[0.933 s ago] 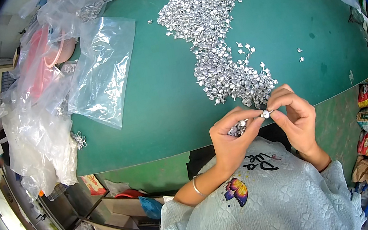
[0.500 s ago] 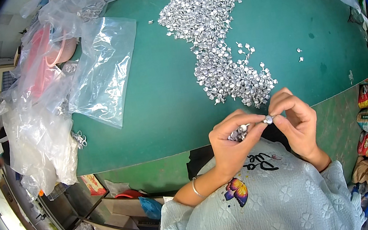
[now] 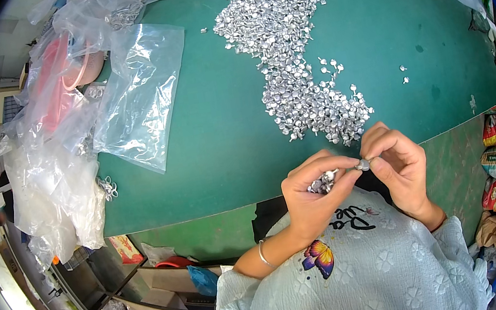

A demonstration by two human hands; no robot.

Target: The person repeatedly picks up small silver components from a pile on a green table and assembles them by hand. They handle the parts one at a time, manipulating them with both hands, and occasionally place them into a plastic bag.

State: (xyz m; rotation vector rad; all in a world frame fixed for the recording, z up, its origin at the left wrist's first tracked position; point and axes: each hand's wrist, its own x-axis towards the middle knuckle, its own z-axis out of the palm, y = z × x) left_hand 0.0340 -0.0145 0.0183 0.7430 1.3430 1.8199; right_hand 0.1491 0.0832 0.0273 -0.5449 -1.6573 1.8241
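Silver metal is what fills the middle of the view: a long heap of small silver pieces (image 3: 292, 65) is spread over the green surface (image 3: 222, 152), widest at its far end and tapering toward the near edge of the surface. Just below the near tip of that heap, past the edge of the surface and over the person's lap, the two hands are held together. The left hand (image 3: 314, 193) is curled around a small cluster of the same pieces (image 3: 322, 182), which is cupped in the palm. The right hand (image 3: 397, 165) is closed narrowly, and a single silver piece (image 3: 363, 165) is pinched at its fingertips, touching the left thumb.

Against the frames from less than a second ago, very little has been altered: the hands were already joined at the same spot below the heap, and the single piece was already gripped between them. Only a slight turn of the fingers can be made out, and the heap itself has not been disturbed. It may be judged that one piece is being worked or checked between the fingertips while the rest is kept in reserve in the left palm; what exactly is done to it is too small to tell.

To the left of the heap, clear plastic bags (image 3: 137, 101) are lain on the surface, some holding more metal parts.
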